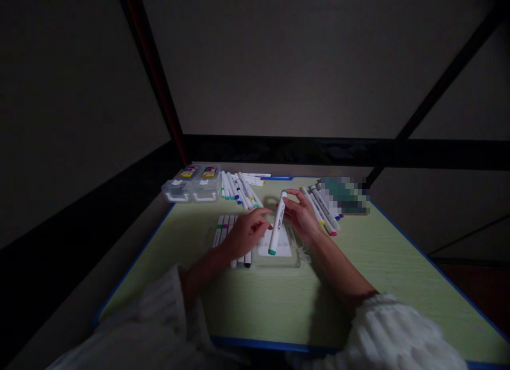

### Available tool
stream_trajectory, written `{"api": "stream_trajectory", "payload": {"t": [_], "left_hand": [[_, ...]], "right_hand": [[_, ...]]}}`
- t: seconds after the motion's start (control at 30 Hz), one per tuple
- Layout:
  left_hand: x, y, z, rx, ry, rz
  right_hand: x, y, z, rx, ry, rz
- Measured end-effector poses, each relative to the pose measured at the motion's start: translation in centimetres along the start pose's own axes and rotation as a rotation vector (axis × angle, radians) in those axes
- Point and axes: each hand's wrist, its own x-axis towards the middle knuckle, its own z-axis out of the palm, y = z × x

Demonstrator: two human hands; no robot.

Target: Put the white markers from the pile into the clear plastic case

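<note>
A white marker with green ends (278,224) slants over the right half of an open clear plastic case (298,261). My right hand (303,216) pinches it near its upper end between thumb and fingers. Just left of the marker is my left hand (247,233), with bent fingers apart and the index finger reaching toward the marker; nothing shows in its grip. That hand partly covers a row of markers (223,226) standing side by side in the case's left half. Green, purple and dark bands or caps show among them. A white sheet (283,247) lies in the right half.
Two closed clear cases (191,187) with handles stand at the back left of the pale green table (263,306). Loose markers (239,189) lie beside them. More markers (322,211) lie at the right, against a pixelated dark green object (345,195). A wall rises behind.
</note>
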Motion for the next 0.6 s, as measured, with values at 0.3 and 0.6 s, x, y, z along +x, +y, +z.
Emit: {"api": "stream_trajectory", "payload": {"t": [0.3,0.6], "left_hand": [[0.43,0.37,-0.46,-0.511,-0.243,-0.362],[0.43,0.09,-0.33,-0.605,-0.254,-0.418]], "right_hand": [[-0.45,-0.15,0.45,-0.041,-0.013,-0.030],[-0.55,-0.16,0.69,-0.018,-0.025,-0.043]]}}
